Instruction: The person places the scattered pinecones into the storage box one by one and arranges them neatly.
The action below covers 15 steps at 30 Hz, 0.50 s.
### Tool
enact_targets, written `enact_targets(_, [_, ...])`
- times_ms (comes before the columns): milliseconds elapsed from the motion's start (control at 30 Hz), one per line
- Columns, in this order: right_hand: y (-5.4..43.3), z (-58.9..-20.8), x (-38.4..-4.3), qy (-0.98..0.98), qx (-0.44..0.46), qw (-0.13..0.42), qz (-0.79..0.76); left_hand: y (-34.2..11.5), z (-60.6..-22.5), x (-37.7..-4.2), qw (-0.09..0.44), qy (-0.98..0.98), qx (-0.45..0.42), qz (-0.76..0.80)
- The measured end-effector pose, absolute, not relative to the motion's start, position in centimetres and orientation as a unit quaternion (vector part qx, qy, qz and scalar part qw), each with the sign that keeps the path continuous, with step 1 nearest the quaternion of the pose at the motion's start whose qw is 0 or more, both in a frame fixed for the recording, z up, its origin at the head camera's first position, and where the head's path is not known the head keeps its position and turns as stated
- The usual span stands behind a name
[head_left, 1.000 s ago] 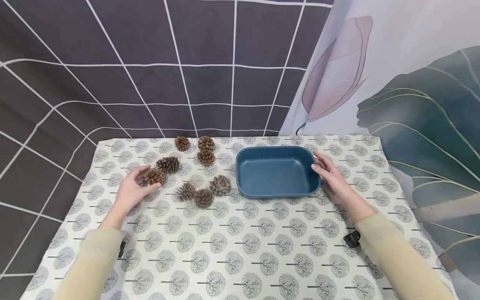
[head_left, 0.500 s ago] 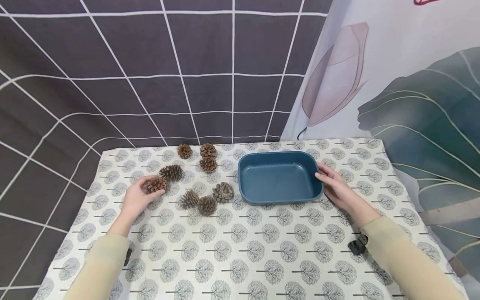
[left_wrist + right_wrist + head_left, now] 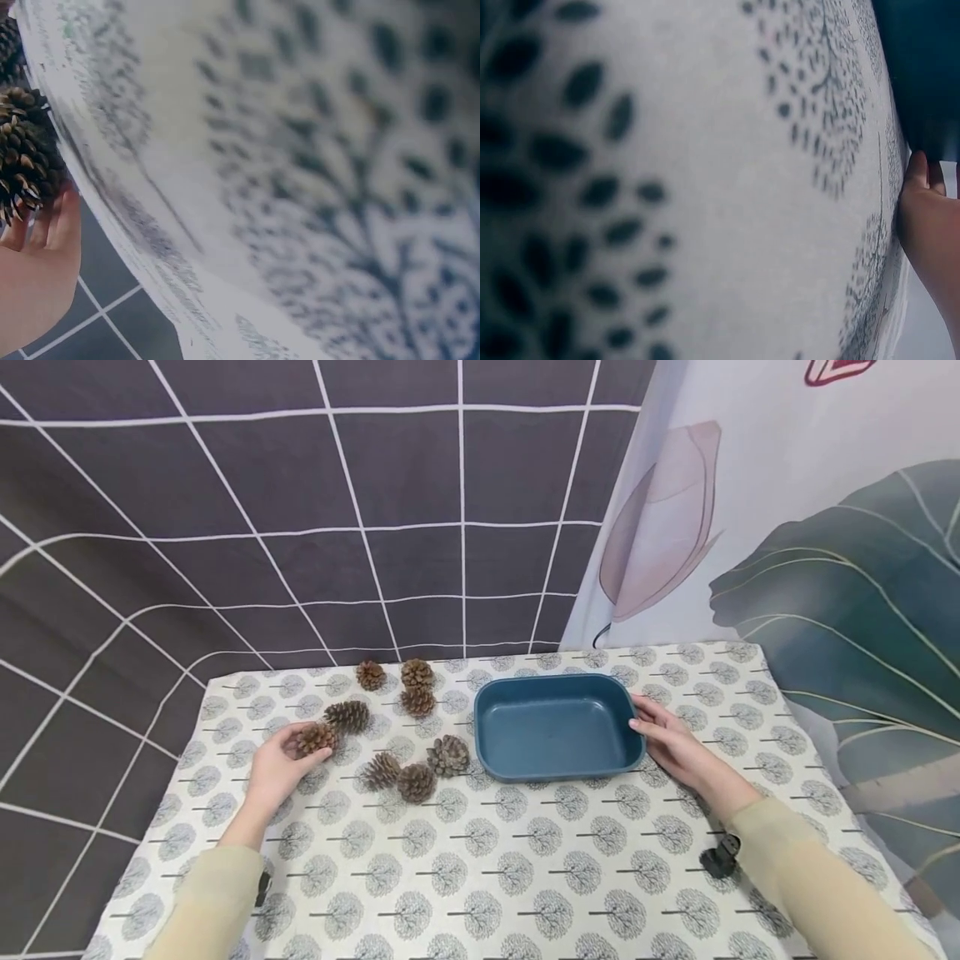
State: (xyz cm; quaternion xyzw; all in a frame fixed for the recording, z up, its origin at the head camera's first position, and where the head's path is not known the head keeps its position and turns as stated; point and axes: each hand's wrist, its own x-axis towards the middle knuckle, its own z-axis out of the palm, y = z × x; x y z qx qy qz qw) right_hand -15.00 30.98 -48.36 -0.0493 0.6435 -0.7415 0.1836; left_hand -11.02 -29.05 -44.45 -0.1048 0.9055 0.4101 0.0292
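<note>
My left hand (image 3: 276, 770) holds a brown pine cone (image 3: 317, 739) at the left of the group, thumb on the near side and fingers curled behind it. In the left wrist view, the fingers (image 3: 54, 225) lie against that cone's scales (image 3: 26, 154). A darker, longer pine cone (image 3: 347, 717) lies right beside it. On the other side, my right hand (image 3: 675, 750) grips the right end of a deep blue rectangular dish (image 3: 555, 737), thumb at the rim and fingers along the outside wall. The right wrist view shows this hand (image 3: 934, 225) at the dish's wall (image 3: 930, 82).
Three pine cones stand near the back edge, one of them the small cone (image 3: 370, 675). Nearer, another three lie left of the dish, including a grey-brown cone (image 3: 448, 755). A tree-print cloth (image 3: 465, 877) covers the table; a dark grid curtain (image 3: 405, 568) hangs behind.
The fingers and thumb of my left hand have closed round the pine cone. The right hand stays at the dish. The head view has tilted up, so everything sits lower in it.
</note>
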Motion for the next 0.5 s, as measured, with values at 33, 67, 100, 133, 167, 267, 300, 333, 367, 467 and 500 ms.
enact_targets(33, [30.9,-48.4,-15.1,0.644,-0.050,0.187,-0.740,-29.0,-44.4,-11.0,0.025,0.904,-0.108,0.413])
enact_targets(67, [30.9,-48.6,-15.1,0.644,-0.049,0.188,-0.740,-29.0,-44.3,-11.0,0.021,0.902,-0.111,0.417])
enact_targets(100, [30.9,-48.7,-15.2,0.644,-0.048,0.191,-0.739,-29.0,-44.1,-11.0,0.017,0.900,-0.114,0.420])
enact_targets(133, [30.9,-48.7,-15.2,0.644,-0.047,0.191,-0.739,-28.9,-44.0,-10.9,0.014,0.899,-0.116,0.422])
enact_targets(167, [30.9,-48.8,-15.1,0.645,-0.048,0.193,-0.737,-28.9,-43.9,-10.9,0.014,0.896,-0.119,0.428])
enact_targets(267, [31.2,-49.0,-14.9,0.644,-0.049,0.194,-0.738,-28.5,-43.4,-10.8,0.007,0.889,-0.124,0.440])
enact_targets(300, [31.3,-49.0,-14.9,0.643,-0.051,0.192,-0.740,-28.2,-43.1,-10.9,0.005,0.886,-0.123,0.447])
enact_targets(333, [31.4,-49.1,-14.8,0.641,-0.053,0.189,-0.742,-28.0,-42.9,-10.9,0.002,0.882,-0.121,0.455])
enact_targets(367, [31.5,-49.1,-14.8,0.639,-0.057,0.188,-0.743,-27.7,-42.6,-11.0,-0.003,0.879,-0.118,0.461])
enact_targets(467, [31.7,-49.2,-14.9,0.632,-0.067,0.182,-0.750,-26.9,-41.9,-11.4,-0.011,0.876,-0.098,0.472])
enact_targets(500, [31.8,-49.3,-14.9,0.629,-0.069,0.181,-0.753,-26.5,-41.7,-11.6,-0.012,0.874,-0.091,0.477])
